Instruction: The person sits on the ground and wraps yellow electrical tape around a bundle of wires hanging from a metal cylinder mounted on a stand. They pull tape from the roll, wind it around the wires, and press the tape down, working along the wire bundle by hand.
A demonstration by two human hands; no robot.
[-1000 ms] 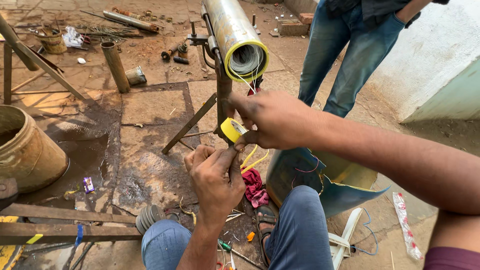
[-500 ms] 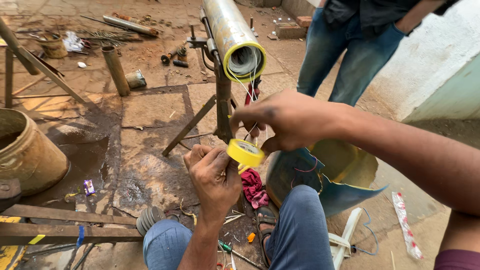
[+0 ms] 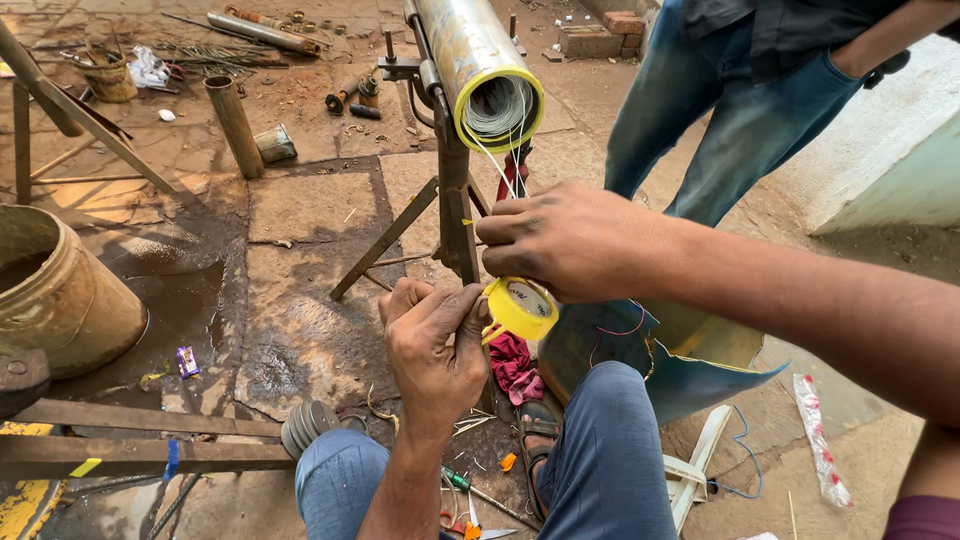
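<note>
My right hand [image 3: 570, 240] grips a yellow roll of tape [image 3: 520, 308] just below its palm. My left hand [image 3: 435, 340] is closed beside the roll, pinching something thin next to the tape, probably the wires. Thin pale wires [image 3: 500, 165] run down from the open end of a large metal cylinder [image 3: 480, 70] towards both hands. The cylinder's rim is bound in yellow tape, and it rests on a rusty metal stand [image 3: 452, 215]. My knees in blue jeans [image 3: 610, 450] are below the hands.
Another person in blue jeans [image 3: 720, 120] stands at the right. A rusty bucket [image 3: 60, 290] sits at the left. A short pipe [image 3: 232, 125], metal bars [image 3: 140, 420], a red rag [image 3: 515, 365], screwdrivers [image 3: 470, 495] and a blue sheet [image 3: 690, 350] lie around on the stone floor.
My right hand has carried the yellow tape roll downward and to the right, around the spot held by my left hand. The left hand stays in place.
</note>
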